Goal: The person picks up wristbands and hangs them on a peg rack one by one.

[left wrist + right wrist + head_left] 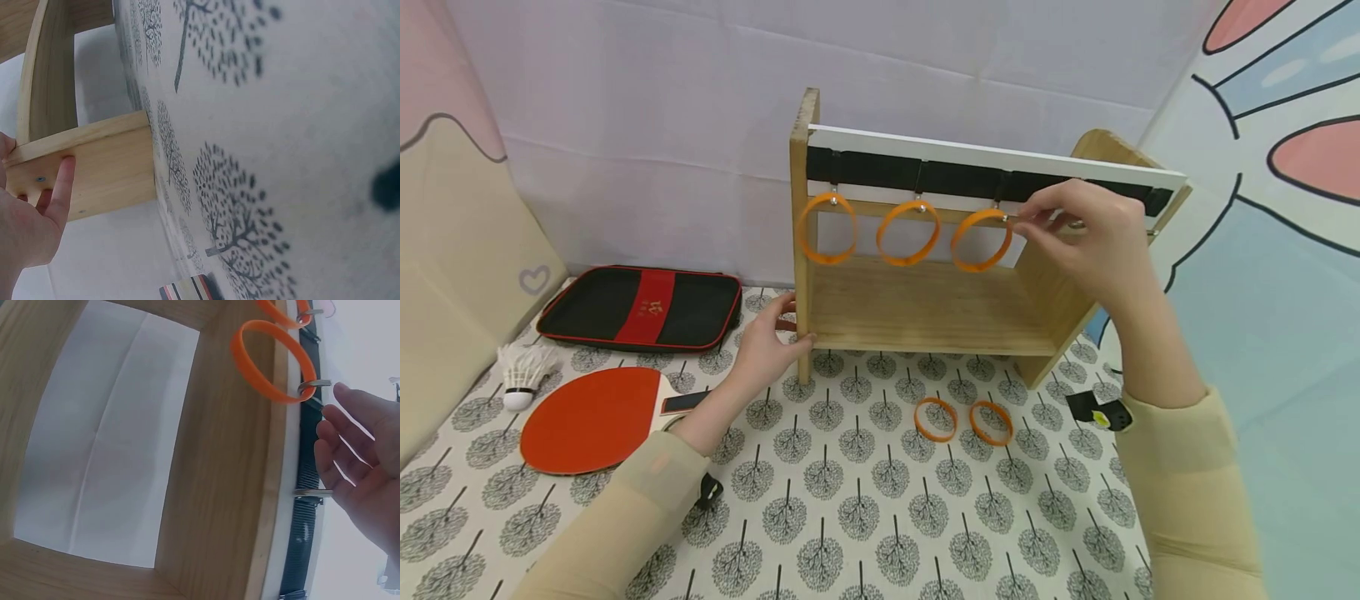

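A wooden rack (925,308) with hooks along its top bar stands on the table. Three orange rings hang from those hooks; the rightmost hanging ring (958,258) is closest to my right hand (1093,233). In the right wrist view, my right fingers are loosely bent beside that ring's hook (317,384), with no ring between them. My left hand (769,342) grips the rack's left side panel (112,169), its thumb and fingers spread across the board. Two more orange rings, a left one (917,421) and a right one (973,423), lie on the patterned cloth before the rack.
At left are a red table tennis paddle (591,421), a shuttlecock (520,379) and a black-and-red case (640,308). The paddle's handle lies close to my left forearm. Another hook (312,493) sticks out of the bar near my right palm. A pale curtain (647,150) hangs behind.
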The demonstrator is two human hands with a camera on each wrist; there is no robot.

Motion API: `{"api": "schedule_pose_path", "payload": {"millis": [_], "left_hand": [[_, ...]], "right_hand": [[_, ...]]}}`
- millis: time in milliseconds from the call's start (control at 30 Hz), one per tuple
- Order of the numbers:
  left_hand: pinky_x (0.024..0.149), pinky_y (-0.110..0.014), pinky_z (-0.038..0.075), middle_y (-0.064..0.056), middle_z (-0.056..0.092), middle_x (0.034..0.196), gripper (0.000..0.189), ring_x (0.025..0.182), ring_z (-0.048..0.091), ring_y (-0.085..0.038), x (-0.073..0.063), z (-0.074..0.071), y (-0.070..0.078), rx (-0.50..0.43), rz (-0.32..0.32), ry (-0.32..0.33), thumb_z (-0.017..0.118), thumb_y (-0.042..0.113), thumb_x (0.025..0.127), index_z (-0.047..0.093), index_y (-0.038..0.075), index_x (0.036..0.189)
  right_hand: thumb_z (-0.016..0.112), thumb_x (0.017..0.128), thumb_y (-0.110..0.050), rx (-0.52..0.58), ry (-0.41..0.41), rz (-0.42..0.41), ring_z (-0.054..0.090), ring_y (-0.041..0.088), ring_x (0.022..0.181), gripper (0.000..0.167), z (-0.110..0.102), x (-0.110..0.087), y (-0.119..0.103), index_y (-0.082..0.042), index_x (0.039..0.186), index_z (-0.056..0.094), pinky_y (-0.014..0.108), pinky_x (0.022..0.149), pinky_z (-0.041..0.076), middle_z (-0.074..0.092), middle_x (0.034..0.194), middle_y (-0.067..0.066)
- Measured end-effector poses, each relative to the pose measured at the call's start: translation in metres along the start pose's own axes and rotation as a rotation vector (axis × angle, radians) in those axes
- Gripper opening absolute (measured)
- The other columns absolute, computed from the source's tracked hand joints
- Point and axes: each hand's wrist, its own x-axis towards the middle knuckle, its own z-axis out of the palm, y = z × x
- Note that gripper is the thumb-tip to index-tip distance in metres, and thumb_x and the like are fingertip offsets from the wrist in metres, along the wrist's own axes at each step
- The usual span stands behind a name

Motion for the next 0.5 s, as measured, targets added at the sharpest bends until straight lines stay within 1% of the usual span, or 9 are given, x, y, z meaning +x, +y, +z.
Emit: {"api": "schedule_pose_path", "payload": {"millis": [100, 233, 367, 433, 500], "left_hand": [[0.069, -0.038, 0.054, -0.01, 0.055, 0.128, 0.072, 0.101, 0.061, -0.025, 0.0, 0.0, 0.001, -0.001, -0.001, -0.003, 0.071, 0.02, 0.082, 0.036, 0.014, 0.144], [0.068, -0.038, 0.055, -0.011, 0.055, 0.128, 0.072, 0.1, 0.061, -0.025, 0.0, 0.0, 0.002, -0.002, 0.006, -0.005, 0.071, 0.019, 0.082, 0.036, 0.013, 0.144], [0.068, -0.038, 0.055, -0.011, 0.055, 0.128, 0.071, 0.099, 0.061, -0.025, 0.001, 0.001, 0.003, -0.003, 0.013, -0.002, 0.071, 0.019, 0.081, 0.037, 0.013, 0.144], [0.068, -0.038, 0.055, -0.011, 0.055, 0.128, 0.071, 0.099, 0.061, -0.026, 0.001, 0.001, 0.003, -0.003, 0.014, -0.001, 0.071, 0.019, 0.081, 0.037, 0.013, 0.143], [0.068, -0.038, 0.055, -0.011, 0.055, 0.128, 0.071, 0.099, 0.061, -0.026, 0.002, 0.002, 0.004, -0.003, 0.013, -0.001, 0.071, 0.019, 0.081, 0.037, 0.013, 0.143]], "right_hand": [[0.076, 0.074, 0.002, -0.005, 0.005, -0.052, 0.057, -0.003, 0.077, 0.015, -0.004, -0.004, -0.007, 0.0, 0.088, 0.07, 0.01, 0.072, 0.046, 0.07, 0.086, 0.008], [0.079, 0.071, 0.002, 0.01, 0.024, -0.073, 0.058, 0.0, 0.077, 0.018, -0.004, -0.012, -0.017, -0.002, 0.087, 0.071, 0.01, 0.073, 0.045, 0.071, 0.085, 0.007], [0.08, 0.067, 0.001, 0.06, 0.037, -0.074, 0.06, 0.007, 0.079, 0.022, 0.003, -0.023, -0.026, -0.005, 0.087, 0.072, 0.008, 0.078, 0.043, 0.071, 0.086, 0.007], [0.08, 0.068, -0.002, 0.088, 0.031, -0.082, 0.062, 0.013, 0.082, 0.021, 0.007, -0.029, -0.029, -0.005, 0.088, 0.073, 0.009, 0.083, 0.044, 0.071, 0.087, 0.008], [0.079, 0.071, -0.01, 0.115, 0.018, -0.097, 0.062, 0.016, 0.085, 0.019, 0.012, -0.035, -0.03, -0.005, 0.088, 0.072, 0.01, 0.085, 0.044, 0.071, 0.088, 0.008]]}}
